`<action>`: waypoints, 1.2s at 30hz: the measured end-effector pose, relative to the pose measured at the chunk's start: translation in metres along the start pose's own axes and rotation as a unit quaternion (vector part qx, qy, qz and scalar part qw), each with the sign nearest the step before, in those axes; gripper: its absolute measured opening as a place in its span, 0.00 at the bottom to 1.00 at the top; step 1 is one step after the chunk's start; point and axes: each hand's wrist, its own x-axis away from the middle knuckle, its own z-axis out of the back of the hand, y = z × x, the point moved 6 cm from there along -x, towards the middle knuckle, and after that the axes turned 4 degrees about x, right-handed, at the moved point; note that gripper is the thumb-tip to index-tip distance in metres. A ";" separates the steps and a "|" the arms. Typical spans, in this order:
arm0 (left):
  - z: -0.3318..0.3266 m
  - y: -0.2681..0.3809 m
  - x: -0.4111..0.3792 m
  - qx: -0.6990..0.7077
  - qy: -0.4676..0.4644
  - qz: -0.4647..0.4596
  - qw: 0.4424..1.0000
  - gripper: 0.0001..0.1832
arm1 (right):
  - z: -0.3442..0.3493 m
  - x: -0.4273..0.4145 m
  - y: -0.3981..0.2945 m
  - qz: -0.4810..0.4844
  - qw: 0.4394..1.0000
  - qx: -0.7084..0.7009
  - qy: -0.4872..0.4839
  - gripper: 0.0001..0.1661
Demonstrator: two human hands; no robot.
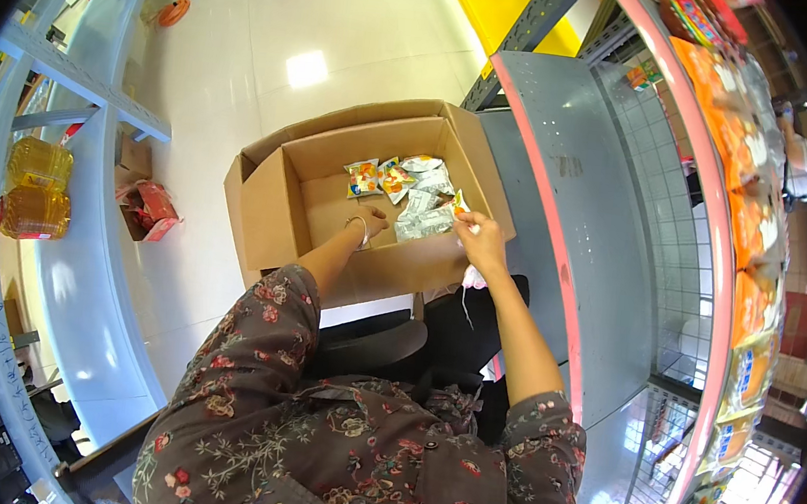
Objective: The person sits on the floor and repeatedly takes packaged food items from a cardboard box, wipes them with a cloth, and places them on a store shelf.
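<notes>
An open cardboard box (273, 198) stands before me, with several small snack packets in it. Some show orange and yellow print, like the packet (363, 178) at the back; others show silvery sides, like the packet (418, 218) near the front. My left hand (368, 225) reaches inside, low over the box floor, its fingers apart and holding nothing visible. At the front right of the box, my right hand (480, 239) pinches a small orange-and-white packet (461, 203). Something white and pink with a string (473, 278) hangs below that hand.
Grey metal shelves with a pink edge (553, 194) rise close on the right, packaged food (742, 155) above them. Light blue shelving (75, 217) with oil bottles (35, 213) stands at left. A torn red box (148, 210) lies on the tiled floor (207, 84).
</notes>
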 end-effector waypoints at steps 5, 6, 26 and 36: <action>-0.022 0.041 0.002 -0.140 -0.014 -0.189 0.972 0.24 | -0.022 -0.043 -0.006 -0.053 0.979 0.196 -0.019 0.15; -0.023 0.061 0.016 -0.193 -0.024 -0.216 0.957 0.27 | -0.028 -0.050 -0.003 -0.047 0.969 0.240 -0.040 0.15; -0.028 0.081 -0.009 0.087 -0.041 -0.160 0.982 0.19 | -0.016 -0.078 -0.011 -0.043 0.982 0.172 -0.064 0.28; 0.003 0.172 0.101 0.316 -0.306 -0.071 0.895 0.17 | 0.058 0.003 -0.042 0.011 0.980 -0.197 0.011 0.17</action>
